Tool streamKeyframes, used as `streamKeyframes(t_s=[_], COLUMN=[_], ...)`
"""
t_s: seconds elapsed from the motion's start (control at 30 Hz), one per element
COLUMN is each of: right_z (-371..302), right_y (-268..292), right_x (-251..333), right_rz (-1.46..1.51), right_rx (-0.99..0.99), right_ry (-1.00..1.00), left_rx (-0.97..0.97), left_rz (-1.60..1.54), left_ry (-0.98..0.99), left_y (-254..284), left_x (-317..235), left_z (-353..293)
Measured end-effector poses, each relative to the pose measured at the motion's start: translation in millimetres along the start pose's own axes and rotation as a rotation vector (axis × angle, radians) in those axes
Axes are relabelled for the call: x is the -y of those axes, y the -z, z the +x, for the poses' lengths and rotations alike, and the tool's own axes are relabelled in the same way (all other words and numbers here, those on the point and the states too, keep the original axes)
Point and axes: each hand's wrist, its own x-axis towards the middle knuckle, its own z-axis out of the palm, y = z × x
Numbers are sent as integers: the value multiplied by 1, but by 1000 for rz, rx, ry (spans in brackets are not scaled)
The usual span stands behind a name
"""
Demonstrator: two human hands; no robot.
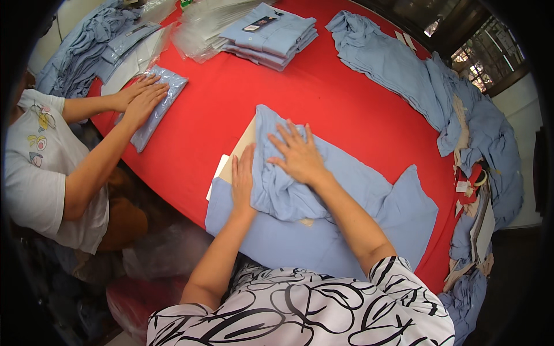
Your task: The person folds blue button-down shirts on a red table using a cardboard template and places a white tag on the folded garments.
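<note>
A light blue shirt (346,179) lies partly folded on the red-covered table in front of me, its lower part spreading to the right and toward my body. Beneath its left side shows the edge of a tan board (243,144), with a white piece (218,173) sticking out beside it. My left hand (243,179) rests at the board's edge against the folded cloth, its fingers stretched out. Spread flat on top of the rumpled upper part is my right hand (297,153), fingers apart. Neither hand grips anything.
At left a co-worker (63,155) presses both hands on a bagged blue shirt (161,106). Folded shirts (271,32) are stacked at the back beside clear plastic bags (205,29). More blue garments (392,69) line the right side, near a tape roll (480,177). The red table (231,86) curves around.
</note>
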Motion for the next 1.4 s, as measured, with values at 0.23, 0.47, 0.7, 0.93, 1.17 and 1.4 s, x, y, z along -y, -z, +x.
streamKeyframes(t_s=[0.23, 0.47, 0.7, 0.93, 1.17, 1.4], right_z=[-39, -143, -337, -479, -428, -398], right_y=[18, 110, 137, 171, 123, 104], right_x=[32, -103, -177, -39, -89, -188], right_rz=[256, 214, -259, -213, -60, -166], right_rx=[204, -34, -375, -103, -599, -578], right_ry=[17, -574, -770, -1268, -1000, -1607], left_rx=[-16, 52, 70, -26, 432, 456], left_rz=[296, 173, 97, 170, 105, 153], left_ry=[-192, -154, -118, -173, -231, -248], left_y=[-13, 11, -2, -4, 34, 35], left_x=[4, 0, 1, 3, -18, -7], left_z=[1, -5, -4, -4, 6, -1])
